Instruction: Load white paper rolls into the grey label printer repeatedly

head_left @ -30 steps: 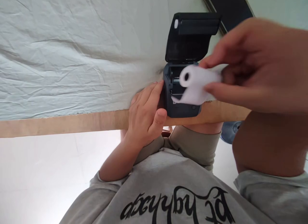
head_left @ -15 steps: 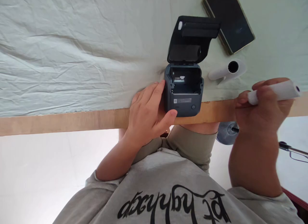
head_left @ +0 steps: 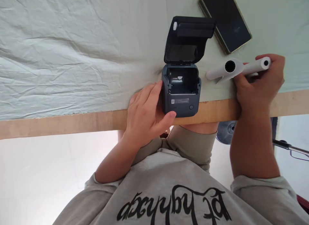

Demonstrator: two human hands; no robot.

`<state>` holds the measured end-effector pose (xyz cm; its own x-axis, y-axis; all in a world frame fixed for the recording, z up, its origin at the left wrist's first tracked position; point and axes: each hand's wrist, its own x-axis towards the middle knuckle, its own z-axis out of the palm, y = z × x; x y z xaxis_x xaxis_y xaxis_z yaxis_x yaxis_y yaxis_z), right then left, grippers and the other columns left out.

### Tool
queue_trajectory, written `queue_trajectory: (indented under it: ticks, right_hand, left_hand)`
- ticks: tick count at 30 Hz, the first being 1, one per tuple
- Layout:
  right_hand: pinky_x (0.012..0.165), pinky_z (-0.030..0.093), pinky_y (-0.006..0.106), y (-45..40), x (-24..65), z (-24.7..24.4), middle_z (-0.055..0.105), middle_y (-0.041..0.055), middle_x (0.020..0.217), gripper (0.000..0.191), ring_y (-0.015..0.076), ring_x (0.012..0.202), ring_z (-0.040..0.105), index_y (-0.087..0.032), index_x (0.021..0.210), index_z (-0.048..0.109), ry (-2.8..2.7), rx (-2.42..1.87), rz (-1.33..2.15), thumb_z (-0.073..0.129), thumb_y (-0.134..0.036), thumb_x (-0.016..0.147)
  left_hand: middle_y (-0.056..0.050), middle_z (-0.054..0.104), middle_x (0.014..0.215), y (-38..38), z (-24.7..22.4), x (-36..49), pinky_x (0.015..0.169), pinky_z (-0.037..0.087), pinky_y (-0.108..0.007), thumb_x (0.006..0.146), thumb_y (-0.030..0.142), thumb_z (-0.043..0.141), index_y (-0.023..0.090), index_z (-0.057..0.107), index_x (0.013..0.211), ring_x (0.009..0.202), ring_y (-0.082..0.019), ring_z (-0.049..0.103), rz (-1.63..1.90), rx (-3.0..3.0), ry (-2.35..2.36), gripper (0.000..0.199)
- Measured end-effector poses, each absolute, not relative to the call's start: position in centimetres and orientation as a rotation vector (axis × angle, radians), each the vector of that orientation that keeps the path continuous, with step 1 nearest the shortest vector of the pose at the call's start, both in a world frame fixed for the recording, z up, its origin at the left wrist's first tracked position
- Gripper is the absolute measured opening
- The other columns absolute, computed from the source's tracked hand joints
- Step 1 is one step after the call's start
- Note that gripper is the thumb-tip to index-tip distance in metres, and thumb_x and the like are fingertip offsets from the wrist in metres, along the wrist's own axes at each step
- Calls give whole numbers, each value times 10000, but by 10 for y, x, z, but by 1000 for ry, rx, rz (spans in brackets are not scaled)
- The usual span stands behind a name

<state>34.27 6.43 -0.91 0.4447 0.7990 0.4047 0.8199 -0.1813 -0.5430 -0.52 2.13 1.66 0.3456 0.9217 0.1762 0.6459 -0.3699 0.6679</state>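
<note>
A dark grey label printer (head_left: 182, 105) sits at the table's edge with its black lid (head_left: 185, 39) raised and its inner bay exposed. My left hand (head_left: 147, 113) rests against the printer's left side, fingers stretched and thumb at its front corner, holding nothing. On the right, my right hand (head_left: 262, 80) grips a white paper roll (head_left: 256, 65) whose dark core hole faces up and right. The roll's left end meets or overlaps a white handheld device (head_left: 225, 70) with a round black face; whether they touch is unclear.
A black phone (head_left: 228, 22) lies on the pale green cloth (head_left: 84, 57) behind the white device. A bare wooden strip (head_left: 60, 122) runs along the table's front edge. Below the table at right are a round grey base (head_left: 225, 132) and a metal rod (head_left: 292, 147).
My right hand has moved forward and slightly left with the white roll, bringing it beside the white device. The view has shifted slightly; my left hand keeps its place at the printer.
</note>
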Motion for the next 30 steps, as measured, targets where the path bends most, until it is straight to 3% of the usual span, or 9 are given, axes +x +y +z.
queue_trajectory:
  ticks: [4,8,12,16,19,22,25,28,30]
  right_hand:
    - [1013,490,533,55,345,-7,705,120,1229,711,333,1157,677,-268,1356,576,-1603,-1720,-82,846,-257,699]
    - [1127,397,614,50,328,15,577,89,1296,723,365,1259,534,-260,1425,584,-1814,-1280,-175,708,-451,739]
    - [1088,466,610,54,290,20,521,84,1393,878,356,1293,526,-299,1518,429,-1993,-1383,-51,716,-235,691]
    - [1103,456,622,59,266,4,544,94,1283,534,332,1223,552,-315,1306,546,-1788,-1658,40,739,-217,818]
    - [1044,495,587,60,264,-3,546,82,1120,390,294,1077,569,-290,1155,653,-1687,-1712,17,788,-236,793]
    - [1002,515,548,61,269,-4,569,46,1032,415,254,988,573,-286,1156,679,-1671,-1671,54,812,-252,765]
    - [1015,512,485,62,272,-6,616,27,1138,501,233,1050,599,-311,1240,623,-1691,-1587,94,800,-266,774]
    - [826,535,367,63,272,-10,604,4,1141,633,181,945,616,-341,1316,551,-1601,-1481,164,792,-220,743]
    - [727,515,328,63,272,-12,600,-4,1099,605,163,887,622,-353,1297,545,-1547,-1420,233,779,-215,757]
  left_hand:
    - [-196,655,1446,22,17,-6,1099,462,-477,1040,743,278,142,513,1525,1337,-362,625,749,2120,1346,807]
    - [-212,656,1438,22,18,-6,1083,463,-473,1039,742,280,107,513,1522,1316,-366,635,747,2132,1337,831]
    - [-202,644,1459,22,18,-6,1092,455,-476,1033,745,286,133,499,1541,1331,-374,619,732,2121,1360,824]
    - [-198,646,1457,22,18,-5,1094,460,-477,1035,724,293,133,495,1545,1328,-368,621,705,2127,1364,806]
    - [-208,656,1435,22,17,-5,1077,468,-469,1036,716,298,104,508,1528,1309,-367,633,721,2151,1356,813]
    - [-209,658,1436,22,16,-4,1075,468,-481,1029,711,324,107,514,1524,1303,-373,633,729,2143,1371,804]
    - [-212,655,1443,22,16,-4,1086,464,-480,1028,711,334,100,519,1521,1311,-372,633,737,2140,1370,807]
    - [-207,654,1448,21,16,-4,1092,461,-465,1030,709,335,102,523,1518,1319,-364,633,745,2145,1368,801]
    - [-207,658,1442,21,16,-4,1096,462,-457,1030,699,345,99,527,1514,1316,-359,636,749,2146,1367,792]
